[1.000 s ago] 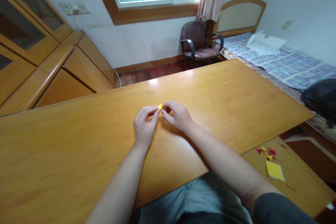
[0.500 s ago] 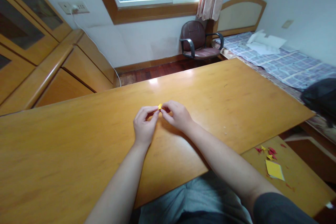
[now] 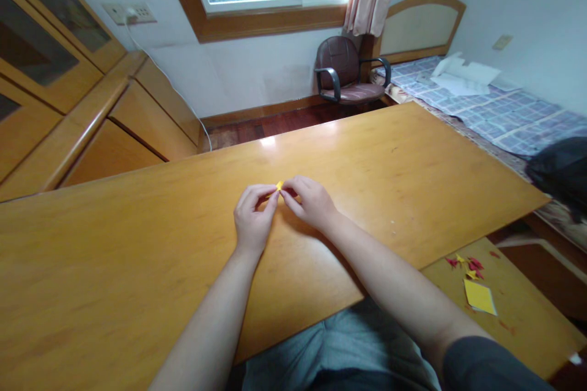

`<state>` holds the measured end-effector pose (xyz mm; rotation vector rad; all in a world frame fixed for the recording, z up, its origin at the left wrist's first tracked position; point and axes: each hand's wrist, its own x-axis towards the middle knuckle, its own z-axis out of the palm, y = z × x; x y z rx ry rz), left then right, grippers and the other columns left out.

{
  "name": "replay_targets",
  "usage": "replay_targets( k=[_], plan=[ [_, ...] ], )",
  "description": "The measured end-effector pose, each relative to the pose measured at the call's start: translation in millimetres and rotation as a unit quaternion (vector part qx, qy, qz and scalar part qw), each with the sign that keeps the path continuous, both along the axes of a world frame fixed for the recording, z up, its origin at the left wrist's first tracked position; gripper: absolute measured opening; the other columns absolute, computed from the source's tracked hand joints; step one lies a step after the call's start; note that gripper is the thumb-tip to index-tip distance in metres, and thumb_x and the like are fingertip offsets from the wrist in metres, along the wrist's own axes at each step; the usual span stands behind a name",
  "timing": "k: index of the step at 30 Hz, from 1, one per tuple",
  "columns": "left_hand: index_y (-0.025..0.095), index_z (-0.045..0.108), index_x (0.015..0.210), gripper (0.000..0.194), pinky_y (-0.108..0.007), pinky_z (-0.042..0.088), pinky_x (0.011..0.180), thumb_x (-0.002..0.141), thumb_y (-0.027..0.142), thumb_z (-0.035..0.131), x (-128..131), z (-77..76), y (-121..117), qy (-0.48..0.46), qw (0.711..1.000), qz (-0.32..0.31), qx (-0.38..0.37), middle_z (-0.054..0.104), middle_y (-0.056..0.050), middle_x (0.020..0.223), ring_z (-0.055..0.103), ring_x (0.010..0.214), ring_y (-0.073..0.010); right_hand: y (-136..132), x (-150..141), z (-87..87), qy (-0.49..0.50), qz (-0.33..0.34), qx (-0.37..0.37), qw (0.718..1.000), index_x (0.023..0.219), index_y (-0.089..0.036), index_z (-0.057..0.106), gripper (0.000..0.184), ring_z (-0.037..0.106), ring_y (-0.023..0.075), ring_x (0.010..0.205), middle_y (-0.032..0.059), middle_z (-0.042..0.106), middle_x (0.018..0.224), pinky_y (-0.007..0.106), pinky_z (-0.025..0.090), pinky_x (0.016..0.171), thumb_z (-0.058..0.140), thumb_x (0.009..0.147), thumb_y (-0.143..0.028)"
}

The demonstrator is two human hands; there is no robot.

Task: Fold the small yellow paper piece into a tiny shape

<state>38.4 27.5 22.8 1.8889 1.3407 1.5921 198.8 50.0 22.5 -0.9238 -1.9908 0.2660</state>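
Observation:
Both my hands meet over the middle of a long wooden table. Between their fingertips is a tiny folded yellow paper piece, only its tip showing. My left hand pinches it from the left with thumb and forefinger. My right hand pinches it from the right, fingers curled close together. Most of the paper is hidden by the fingers.
A lower wooden surface at the right carries a yellow paper sheet and small red and yellow folded pieces. Wooden cabinets stand at the left. An office chair and a bed lie beyond the table.
Almost nothing differs; the fingers shift very slightly on the yellow paper piece, and both hands stay in place.

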Motion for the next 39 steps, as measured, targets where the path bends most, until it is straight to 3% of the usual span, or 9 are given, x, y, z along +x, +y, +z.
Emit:
replay_targets(
  k=[25,32,39],
  plan=[
    [0.020,0.072,0.094,0.009,-0.028,0.057,0.079,0.087,0.024,0.069,0.6,-1.5,-2.3,0.017,0.999,0.034,0.005,0.073,-0.003,0.091,0.069,0.085,-0.0150,-2.0,-1.8,2.9,0.007,-0.031,-0.001,0.999,0.088,-0.019,0.061,0.012,0.060,0.0156,0.071,0.0047,0.065,0.076,0.026,0.047,0.069,0.051,0.093,-0.022],
    [0.020,0.071,0.097,0.011,-0.029,0.057,0.081,0.087,0.025,0.068,-2.0,-1.7,-2.3,0.019,0.999,0.025,0.006,0.073,-0.003,0.093,0.069,0.086,-0.0152,0.3,-0.1,-0.6,0.072,-0.031,-0.059,0.995,0.089,-0.018,0.062,0.009,0.063,0.0154,0.073,0.0048,0.067,0.081,0.027,0.050,0.071,0.053,0.091,-0.022],
    [0.022,0.069,0.106,0.019,-0.032,0.057,0.084,0.087,0.027,0.069,-4.8,-2.7,-0.1,0.030,0.999,-0.012,0.015,0.071,-0.004,0.099,0.068,0.089,-0.0159,2.4,-0.3,-3.3,0.165,0.030,-0.149,0.974,0.087,-0.019,0.063,0.012,0.065,0.0136,0.073,0.0028,0.069,0.081,0.026,0.054,0.070,0.059,0.089,-0.030]
  ],
)
